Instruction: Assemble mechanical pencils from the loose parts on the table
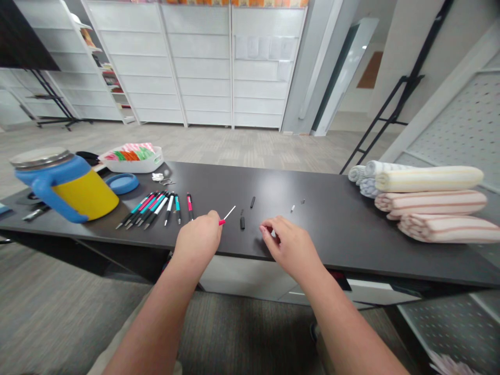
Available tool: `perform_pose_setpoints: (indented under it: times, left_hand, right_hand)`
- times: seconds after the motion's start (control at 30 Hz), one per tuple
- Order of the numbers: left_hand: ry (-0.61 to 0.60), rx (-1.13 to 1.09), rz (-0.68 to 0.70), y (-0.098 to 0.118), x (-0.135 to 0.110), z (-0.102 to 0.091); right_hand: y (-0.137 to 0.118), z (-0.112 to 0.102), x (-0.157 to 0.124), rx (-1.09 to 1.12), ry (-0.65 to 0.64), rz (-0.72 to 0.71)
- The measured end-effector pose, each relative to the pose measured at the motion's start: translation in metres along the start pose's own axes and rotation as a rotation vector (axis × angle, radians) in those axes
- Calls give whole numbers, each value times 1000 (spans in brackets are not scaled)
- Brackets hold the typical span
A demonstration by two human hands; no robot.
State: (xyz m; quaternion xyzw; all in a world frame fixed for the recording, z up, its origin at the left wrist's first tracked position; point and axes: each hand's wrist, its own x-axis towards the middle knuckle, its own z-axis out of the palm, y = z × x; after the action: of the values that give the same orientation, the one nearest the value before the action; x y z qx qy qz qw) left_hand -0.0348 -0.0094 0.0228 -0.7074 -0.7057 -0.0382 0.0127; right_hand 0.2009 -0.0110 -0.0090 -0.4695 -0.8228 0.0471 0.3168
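Observation:
My left hand point(200, 233) is closed around a red pen barrel point(222, 222), most of it hidden in the fingers. A thin white refill point(230, 212) sticks out of its end, pointing up and right. Over the table, my right hand point(288, 240) is curled with thumb and forefinger close together; anything between them is hidden or too small to make out. Between the hands lie a short black pen grip point(242, 223), a tiny spring-like piece point(241, 212) and a slim black pen part point(252, 202). Beyond my right hand are a small white piece point(292, 208) and a tiny dark piece point(302, 201).
Several click pens point(150, 208) lie left of my left hand, with a red pen point(189, 206) nearest it. Farther left stand a blue-and-yellow mug point(74, 182), a blue lid point(122, 183) and a white basket point(133, 164). Rolled towels point(432, 200) are stacked right on the dark table point(332, 229).

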Motion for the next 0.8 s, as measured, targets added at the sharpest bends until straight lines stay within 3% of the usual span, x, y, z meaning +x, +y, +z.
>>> perform_pose_setpoints:
  times: [0.57,0.63,0.8]
  left_hand:
    - [-21,-44,-122,-2,-1,-10]
    - [-28,-145,-68,3,-2,-12]
    - [-111,-449,246,31,-15,-21]
  right_hand:
    - [-2,2,-2,-62,-25,-23]
    - [0,3,-3,-50,-2,-44]
    - [6,8,-7,-66,33,-218]
